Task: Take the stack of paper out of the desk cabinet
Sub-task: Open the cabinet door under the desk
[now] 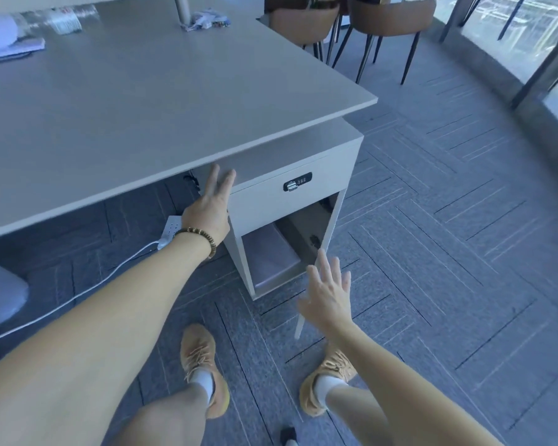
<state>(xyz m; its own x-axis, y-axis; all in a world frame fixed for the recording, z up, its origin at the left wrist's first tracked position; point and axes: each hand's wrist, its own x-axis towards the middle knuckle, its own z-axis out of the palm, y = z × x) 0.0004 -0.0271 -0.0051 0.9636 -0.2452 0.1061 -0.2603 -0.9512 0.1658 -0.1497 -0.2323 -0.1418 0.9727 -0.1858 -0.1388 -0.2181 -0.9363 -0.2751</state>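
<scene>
The white desk cabinet (290,201) stands under the desk's right corner, with a drawer carrying a combination lock (298,181). Its lower compartment is open, and the door (303,313) swings out toward me, seen edge-on. A pale pinkish flat stack of paper (269,257) lies on the compartment floor. My left hand (211,209) rests flat against the cabinet's top left corner, fingers spread, holding nothing. My right hand (329,292) hovers by the door's upper edge, fingers apart and empty.
The grey desk top (136,101) overhangs the cabinet. A white power strip (171,230) and its cable lie on the carpet to the left. Brown chairs (387,14) stand behind the desk. My two feet in tan shoes (200,358) are just before the cabinet.
</scene>
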